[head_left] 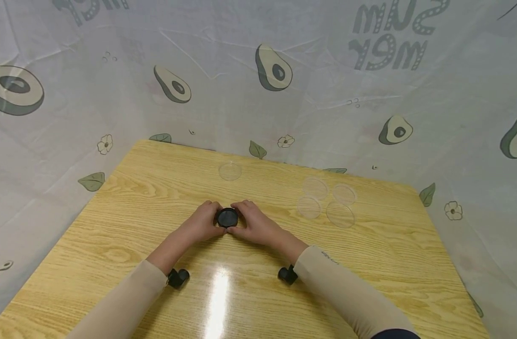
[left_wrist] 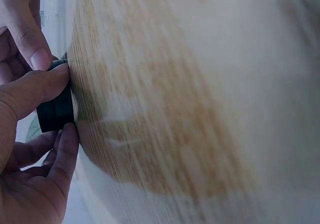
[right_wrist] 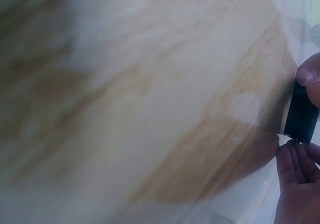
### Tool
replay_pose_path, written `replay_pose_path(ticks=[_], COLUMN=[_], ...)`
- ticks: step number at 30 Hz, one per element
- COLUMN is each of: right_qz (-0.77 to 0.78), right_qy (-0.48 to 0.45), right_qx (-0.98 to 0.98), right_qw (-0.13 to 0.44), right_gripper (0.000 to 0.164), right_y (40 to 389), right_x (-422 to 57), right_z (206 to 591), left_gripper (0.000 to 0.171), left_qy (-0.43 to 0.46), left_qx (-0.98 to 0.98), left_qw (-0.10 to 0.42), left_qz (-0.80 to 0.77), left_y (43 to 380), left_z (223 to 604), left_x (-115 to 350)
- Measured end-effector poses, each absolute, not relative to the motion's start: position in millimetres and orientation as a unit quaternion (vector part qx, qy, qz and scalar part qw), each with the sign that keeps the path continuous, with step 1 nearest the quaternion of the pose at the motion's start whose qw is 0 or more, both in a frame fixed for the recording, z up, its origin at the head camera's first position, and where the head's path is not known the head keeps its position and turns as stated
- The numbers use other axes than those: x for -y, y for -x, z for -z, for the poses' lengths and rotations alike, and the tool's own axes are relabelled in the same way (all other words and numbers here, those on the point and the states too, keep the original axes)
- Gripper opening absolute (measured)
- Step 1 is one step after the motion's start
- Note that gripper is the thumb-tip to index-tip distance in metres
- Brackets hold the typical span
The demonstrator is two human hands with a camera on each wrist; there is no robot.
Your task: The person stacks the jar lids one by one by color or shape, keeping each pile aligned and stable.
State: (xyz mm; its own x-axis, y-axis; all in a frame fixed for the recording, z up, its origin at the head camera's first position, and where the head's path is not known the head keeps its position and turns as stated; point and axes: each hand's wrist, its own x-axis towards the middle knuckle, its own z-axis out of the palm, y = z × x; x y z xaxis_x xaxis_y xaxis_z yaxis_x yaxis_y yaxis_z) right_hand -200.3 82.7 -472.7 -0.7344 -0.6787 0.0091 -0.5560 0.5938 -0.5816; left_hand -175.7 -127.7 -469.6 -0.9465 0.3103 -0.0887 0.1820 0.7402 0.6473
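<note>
A short black cylinder with a round, flat top sits low over the wooden table, between both hands. On its left side my left hand grips it, fingers at the far edge and thumb at the near edge. My right hand holds the opposite side in the same manner, and the two thumbs nearly meet at the front. Seen edge-on in the left wrist view, the black cylinder shows a smooth dark side wall close against the wood. Only part of the black cylinder appears at the right border of the right wrist view.
One clear round disc lies on the table beyond the hands. Several more clear discs, among them a near one, lie grouped to the right. A curtain printed with avocados hangs behind the wooden table. Small black devices sit at both wrists.
</note>
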Motion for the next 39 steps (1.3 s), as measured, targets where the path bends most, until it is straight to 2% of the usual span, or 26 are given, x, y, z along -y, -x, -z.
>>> replay_pose_path(ticks=[15, 39], right_qz=[0.282, 0.291], right_qy=[0.352, 0.34], right_qx=[-0.887, -0.887], right_qw=[0.101, 0.115], right_gripper=[0.06, 0.063], right_y=[200.1, 199.6], right_x=[-81.7, -80.6], right_z=[473.7, 471.8], left_gripper=[0.047, 0.046], left_qy=[-0.129, -0.132], left_qx=[-0.929, -0.926], left_qw=[0.093, 0.091], left_qz=[-0.335, -0.341], left_y=[176.3, 174.2], left_z=[470.5, 472.6], left_x=[128.0, 129.4])
